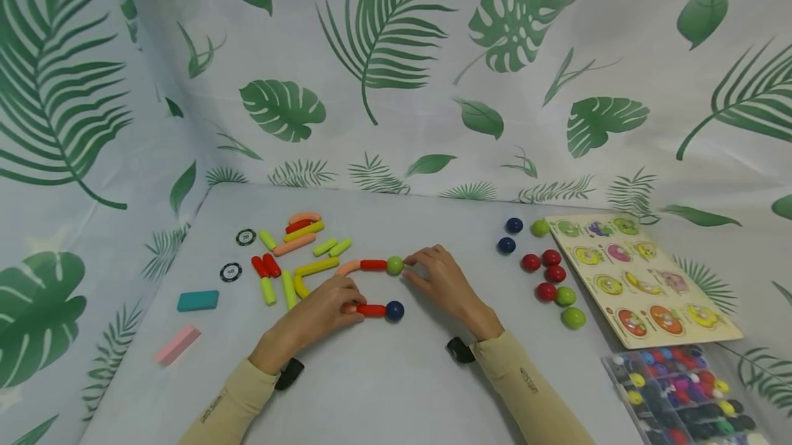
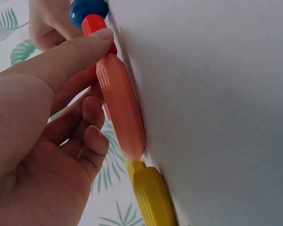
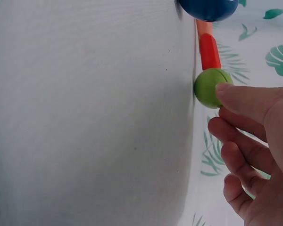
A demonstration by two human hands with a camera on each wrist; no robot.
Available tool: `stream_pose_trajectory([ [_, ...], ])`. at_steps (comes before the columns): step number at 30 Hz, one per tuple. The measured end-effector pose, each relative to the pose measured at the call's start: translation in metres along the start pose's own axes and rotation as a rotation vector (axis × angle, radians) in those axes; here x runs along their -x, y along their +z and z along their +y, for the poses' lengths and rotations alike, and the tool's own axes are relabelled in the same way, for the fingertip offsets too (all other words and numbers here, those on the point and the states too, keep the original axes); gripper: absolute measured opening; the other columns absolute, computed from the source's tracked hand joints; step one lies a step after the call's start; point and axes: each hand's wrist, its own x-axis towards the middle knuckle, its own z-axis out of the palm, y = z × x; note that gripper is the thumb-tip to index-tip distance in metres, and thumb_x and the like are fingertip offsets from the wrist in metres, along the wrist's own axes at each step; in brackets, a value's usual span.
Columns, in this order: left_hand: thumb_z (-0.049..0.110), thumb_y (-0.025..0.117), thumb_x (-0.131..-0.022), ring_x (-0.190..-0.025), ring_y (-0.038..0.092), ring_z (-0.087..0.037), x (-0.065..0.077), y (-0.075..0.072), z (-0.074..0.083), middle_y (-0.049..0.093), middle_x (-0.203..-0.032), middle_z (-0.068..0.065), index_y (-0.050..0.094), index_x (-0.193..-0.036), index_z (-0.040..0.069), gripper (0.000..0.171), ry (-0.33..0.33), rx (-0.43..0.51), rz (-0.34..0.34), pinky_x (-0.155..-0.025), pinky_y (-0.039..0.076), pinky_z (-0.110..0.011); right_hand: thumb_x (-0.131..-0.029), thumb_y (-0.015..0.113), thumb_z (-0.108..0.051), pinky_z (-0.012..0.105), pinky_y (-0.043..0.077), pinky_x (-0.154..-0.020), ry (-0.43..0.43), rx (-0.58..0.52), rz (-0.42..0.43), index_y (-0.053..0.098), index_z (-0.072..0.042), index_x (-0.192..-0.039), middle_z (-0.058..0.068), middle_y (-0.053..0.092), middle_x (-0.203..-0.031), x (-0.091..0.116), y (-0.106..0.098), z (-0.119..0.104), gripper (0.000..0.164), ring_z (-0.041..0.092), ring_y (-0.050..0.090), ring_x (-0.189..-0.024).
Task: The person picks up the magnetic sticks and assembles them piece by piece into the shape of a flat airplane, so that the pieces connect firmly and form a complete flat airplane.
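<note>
My left hand [image 1: 324, 306] pinches a red rod [image 1: 371, 310] between thumb and fingers. A dark blue ball [image 1: 394, 311] sits on the rod's right end. At its other end an orange ribbed piece [image 2: 122, 106] meets a yellow piece [image 2: 154, 195]; the hand partly hides this in the head view. With thumb and index finger my right hand [image 1: 444, 283] pinches a green ball [image 3: 213, 88] at the end of the upper row. That row runs left through a red rod [image 1: 373, 265] and a curved orange piece [image 1: 348, 267] to a yellow rod [image 1: 317, 266].
Loose coloured rods [image 1: 294, 244], two round chips [image 1: 231, 272], a teal block [image 1: 198, 300] and a pink block [image 1: 178, 345] lie left. Rightward are red balls [image 1: 546, 291], green balls [image 1: 573, 318], blue balls [image 1: 506, 245], a picture board [image 1: 619, 338] and a clear compartment box [image 1: 625, 390].
</note>
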Motion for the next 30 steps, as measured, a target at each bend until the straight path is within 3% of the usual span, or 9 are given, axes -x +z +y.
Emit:
stream_pose_trajectory([
  [9, 0.025, 0.084, -0.084, -0.095, 0.058, -0.010, 0.000, 0.002, -0.001, 0.066, -0.102, 0.003, 0.078, -0.103, 0.012, 0.024, 0.002, 0.009, 0.025, -0.087, 0.055, -0.026, -0.093, 0.076, -0.022, 0.037, 0.051, -0.088, -0.007, 0.027, 0.017, 0.076, -0.010, -0.109, 0.002, 0.075, -0.107, 0.006, -0.004, 0.005, 0.021, 0.019, 0.059, -0.100],
  [13, 0.028, 0.085, -0.083, -0.097, 0.059, -0.009, 0.001, 0.000, -0.002, 0.066, -0.104, 0.004, 0.078, -0.105, 0.012, 0.028, -0.027, 0.050, 0.020, -0.088, 0.055, -0.025, -0.093, 0.076, -0.022, 0.038, 0.051, -0.088, -0.002, 0.018, 0.021, 0.076, -0.010, -0.109, 0.002, 0.075, -0.106, 0.011, -0.006, 0.009, 0.020, 0.019, 0.059, -0.099],
  [17, 0.030, 0.083, -0.085, -0.093, 0.060, -0.010, 0.001, -0.010, -0.005, 0.066, -0.102, 0.006, 0.077, -0.108, 0.012, 0.030, -0.099, 0.112, 0.026, -0.084, 0.056, -0.025, -0.093, 0.075, -0.022, 0.038, 0.051, -0.087, 0.007, 0.014, 0.031, 0.076, -0.010, -0.109, 0.002, 0.074, -0.105, 0.016, -0.007, 0.013, 0.020, 0.019, 0.059, -0.099],
  [22, 0.024, 0.082, -0.087, -0.088, 0.060, -0.017, -0.001, -0.027, -0.020, 0.067, -0.095, 0.000, 0.078, -0.105, 0.009, 0.024, -0.102, 0.113, 0.116, -0.081, 0.055, -0.031, -0.092, 0.076, -0.021, 0.038, 0.051, -0.086, -0.003, 0.021, 0.060, 0.076, -0.010, -0.107, 0.002, 0.075, -0.104, 0.022, -0.010, 0.017, 0.018, 0.020, 0.060, -0.099],
  [24, 0.021, 0.081, -0.087, -0.095, 0.063, -0.021, -0.003, -0.034, -0.030, 0.070, -0.099, -0.003, 0.078, -0.105, 0.007, 0.023, -0.115, 0.101, 0.148, -0.083, 0.056, -0.034, -0.093, 0.076, -0.021, 0.038, 0.050, -0.087, 0.004, 0.021, 0.058, 0.076, -0.010, -0.107, 0.002, 0.075, -0.104, 0.024, -0.012, 0.018, 0.018, 0.020, 0.059, -0.099],
  [26, 0.023, 0.081, -0.087, -0.106, 0.065, -0.027, -0.004, -0.041, -0.040, 0.072, -0.108, -0.007, 0.078, -0.107, 0.007, 0.026, -0.163, 0.086, 0.162, -0.091, 0.056, -0.041, -0.093, 0.075, -0.022, 0.038, 0.050, -0.087, 0.016, 0.019, 0.052, 0.076, -0.010, -0.107, 0.002, 0.075, -0.104, 0.025, -0.014, 0.019, 0.018, 0.020, 0.059, -0.099],
  [30, 0.028, 0.076, -0.092, -0.122, 0.059, -0.034, -0.010, -0.049, -0.056, 0.070, -0.123, -0.013, 0.076, -0.112, 0.006, 0.030, -0.323, 0.093, 0.152, -0.104, 0.047, -0.054, -0.093, 0.076, -0.022, 0.038, 0.050, -0.088, 0.036, 0.014, 0.056, 0.076, -0.010, -0.107, 0.002, 0.074, -0.105, 0.030, -0.016, 0.020, 0.019, 0.019, 0.059, -0.099],
])
